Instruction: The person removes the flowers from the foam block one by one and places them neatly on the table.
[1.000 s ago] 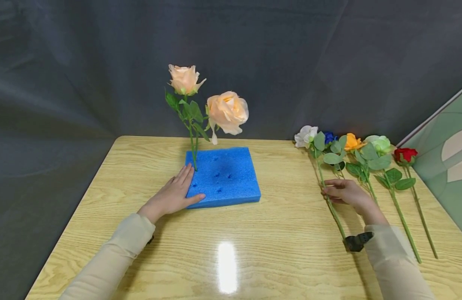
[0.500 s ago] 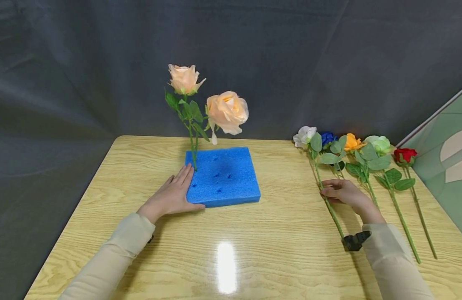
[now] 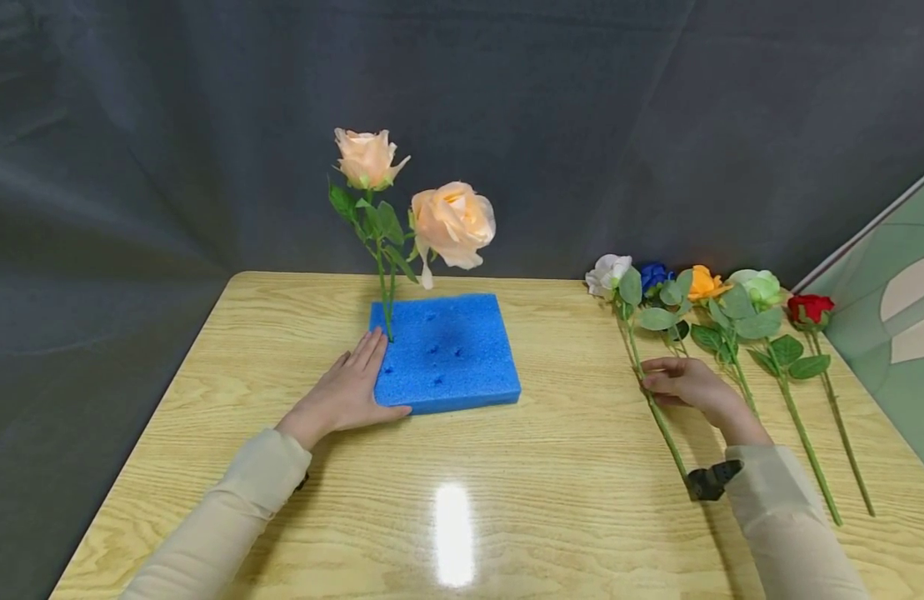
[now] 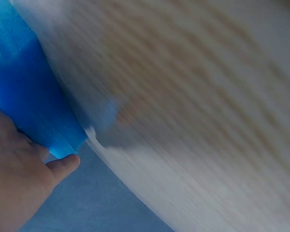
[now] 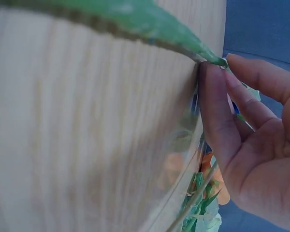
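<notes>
We see our right hand (image 3: pixel 690 387) down near the right edge of the surface (image 3: pixel 551 500), its fingers (image 5: pixel 217 121) curled round the stem of the white rose (image 3: pixel 608 272) and pinching it partway along. That stem lies flat, its long axis running from the bloom at the far edge back toward us and slightly right, so the bloom sits beyond the fingers and the cut end trails toward our sleeve. In the right wrist view the green stem crosses just over the fingertips. Beside it, further right, lie the blue rose (image 3: pixel 659 275), the orange rose (image 3: pixel 703 283), the pale green rose (image 3: pixel 761 287) and the red rose (image 3: pixel 810 308), all roughly parallel. Our left hand (image 3: pixel 349 392) rests flat and relaxed on the near left corner of the blue foam block (image 3: pixel 462 367), fingers straight, gripping nothing. Two peach roses (image 3: pixel 454 221) stand upright in the foam's far left corner. The foam lies well to the left of the white rose, and our right hand is the nearer one to that stem
</notes>
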The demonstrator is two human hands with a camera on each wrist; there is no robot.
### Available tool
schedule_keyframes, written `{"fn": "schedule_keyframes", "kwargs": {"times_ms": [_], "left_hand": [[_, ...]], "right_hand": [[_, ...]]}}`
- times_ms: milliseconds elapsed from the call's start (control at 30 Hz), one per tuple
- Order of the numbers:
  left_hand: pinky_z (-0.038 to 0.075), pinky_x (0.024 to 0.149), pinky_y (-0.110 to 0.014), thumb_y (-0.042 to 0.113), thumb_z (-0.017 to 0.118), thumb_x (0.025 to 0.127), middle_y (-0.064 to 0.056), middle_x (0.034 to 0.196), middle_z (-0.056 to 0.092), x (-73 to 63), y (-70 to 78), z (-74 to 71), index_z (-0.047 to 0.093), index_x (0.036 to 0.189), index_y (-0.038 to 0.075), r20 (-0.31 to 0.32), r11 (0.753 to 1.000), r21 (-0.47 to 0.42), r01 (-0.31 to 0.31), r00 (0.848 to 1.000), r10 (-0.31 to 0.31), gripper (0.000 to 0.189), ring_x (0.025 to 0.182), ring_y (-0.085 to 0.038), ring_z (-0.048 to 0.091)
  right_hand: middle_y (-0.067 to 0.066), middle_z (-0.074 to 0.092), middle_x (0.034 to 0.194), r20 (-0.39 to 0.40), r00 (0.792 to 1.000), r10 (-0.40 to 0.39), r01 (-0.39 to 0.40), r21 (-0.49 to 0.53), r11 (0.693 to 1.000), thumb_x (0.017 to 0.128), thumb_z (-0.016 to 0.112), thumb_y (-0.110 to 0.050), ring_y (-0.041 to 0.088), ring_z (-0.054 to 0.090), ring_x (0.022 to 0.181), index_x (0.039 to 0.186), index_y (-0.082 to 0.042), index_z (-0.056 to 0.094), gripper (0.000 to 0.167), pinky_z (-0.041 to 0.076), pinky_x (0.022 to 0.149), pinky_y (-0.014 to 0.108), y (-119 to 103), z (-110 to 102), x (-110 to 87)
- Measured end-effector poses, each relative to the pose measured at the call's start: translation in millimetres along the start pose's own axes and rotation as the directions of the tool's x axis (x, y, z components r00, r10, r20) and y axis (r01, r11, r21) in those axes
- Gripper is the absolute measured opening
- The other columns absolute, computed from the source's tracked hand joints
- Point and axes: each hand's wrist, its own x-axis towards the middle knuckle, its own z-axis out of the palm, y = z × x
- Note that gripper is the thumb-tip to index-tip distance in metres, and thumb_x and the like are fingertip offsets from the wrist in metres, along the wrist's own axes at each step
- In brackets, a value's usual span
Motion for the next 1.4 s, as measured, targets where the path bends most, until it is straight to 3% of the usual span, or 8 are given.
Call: {"fn": "schedule_keyframes", "kwargs": {"times_ms": [133, 300, 400, 600, 733, 833, 1133, 1400], "left_hand": [[0.016, 0.119, -0.056, 0.066, 0.06, 0.081, -0.014, 0.162, -0.008, 1.3, 0.5, 1.2, -0.001, 0.153, 0.003, -0.001, 1.0, -0.021, -0.006, 1.0, 0.006, 0.114, 0.151, -0.032, 0.0], [0.016, 0.12, -0.054, 0.064, 0.062, 0.081, -0.014, 0.162, -0.007, 1.8, 2.2, 2.4, 0.0, 0.153, 0.002, -0.007, 0.999, -0.036, -0.009, 1.0, 0.008, 0.113, 0.15, -0.032, 0.0], [0.016, 0.12, -0.055, 0.063, 0.062, 0.081, -0.015, 0.162, -0.005, 1.3, 3.0, 3.0, 0.001, 0.153, 0.001, -0.019, 0.999, -0.032, -0.006, 1.0, 0.006, 0.112, 0.15, -0.033, 0.002], [0.016, 0.12, -0.053, 0.06, 0.061, 0.083, -0.018, 0.161, -0.004, 2.2, 3.6, 6.6, 0.002, 0.152, -0.002, -0.024, 0.999, -0.037, -0.005, 1.0, 0.004, 0.111, 0.15, -0.034, 0.001], [0.014, 0.121, -0.051, 0.06, 0.059, 0.084, -0.019, 0.161, -0.005, 2.9, 7.8, 9.1, 0.001, 0.152, -0.003, -0.027, 0.999, -0.044, 0.015, 0.999, -0.017, 0.109, 0.15, -0.035, -0.001], [0.013, 0.121, -0.052, 0.061, 0.058, 0.085, -0.02, 0.161, -0.005, 2.8, 13.6, 10.3, 0.001, 0.152, -0.004, -0.039, 0.998, -0.047, 0.044, 0.998, -0.046, 0.109, 0.15, -0.035, -0.002], [0.007, 0.122, -0.051, 0.061, 0.056, 0.085, -0.019, 0.16, -0.01, 1.8, 25.8, 12.0, -0.002, 0.151, -0.003, -0.044, 0.989, -0.097, 0.109, 0.992, -0.114, 0.109, 0.15, -0.033, -0.006], [0.007, 0.123, -0.049, 0.06, 0.055, 0.086, -0.019, 0.16, -0.011, 1.7, 29.8, 12.8, -0.003, 0.151, -0.004, -0.049, 0.988, -0.105, 0.115, 0.991, -0.121, 0.108, 0.15, -0.033, -0.008]], "right_hand": [[0.009, 0.061, 0.123, -0.006, 1.0, -0.013, 0.013, 0.025, 1.0, 0.099, 0.053, -0.019, -0.011, 0.06, 0.086, 0.141, 0.015, 0.033, 0.058, 0.056, 0.084, 0.025, 0, -4, -1.4], [-0.016, 0.064, 0.102, -0.03, 0.999, -0.036, 0.037, 0.058, 0.998, 0.099, 0.052, -0.018, -0.01, 0.061, 0.086, 0.142, 0.014, 0.032, 0.057, 0.056, 0.083, 0.023, -4, -11, -1.9], [-0.022, 0.062, 0.093, -0.049, 0.998, -0.049, 0.051, 0.053, 0.997, 0.099, 0.051, -0.017, -0.01, 0.061, 0.085, 0.142, 0.014, 0.031, 0.056, 0.056, 0.083, 0.023, -12, -12, -0.9], [-0.009, 0.062, 0.107, -0.056, 0.997, -0.054, 0.056, 0.029, 0.998, 0.1, 0.05, -0.017, -0.008, 0.06, 0.09, 0.145, 0.009, 0.031, 0.055, 0.055, 0.089, 0.028, -31, -7, 1.4], [0.015, 0.058, 0.126, -0.053, 0.995, -0.084, 0.084, 0.004, 0.996, 0.101, 0.048, -0.018, -0.008, 0.06, 0.092, 0.145, 0.008, 0.033, 0.053, 0.054, 0.093, 0.032, -43, 1, 3.3], [0.025, 0.051, 0.135, -0.051, 0.993, -0.107, 0.106, -0.014, 0.994, 0.101, 0.048, -0.019, -0.006, 0.06, 0.094, 0.144, 0.007, 0.035, 0.052, 0.054, 0.094, 0.034, -52, 6, 4.9], [0.004, 0.061, 0.115, -0.038, 0.989, -0.144, 0.145, 0.014, 0.989, 0.1, 0.051, -0.018, 0.002, 0.062, 0.095, 0.142, 0.005, 0.038, 0.05, 0.052, 0.097, 0.041, -75, 21, 13.2], [0.02, 0.058, 0.121, -0.032, 0.987, -0.158, 0.159, 0.039, 0.986, 0.099, 0.05, -0.012, 0.012, 0.063, 0.099, 0.141, 0.004, 0.042, 0.046, 0.05, 0.099, 0.046, -98, 41, 20.3]]}}
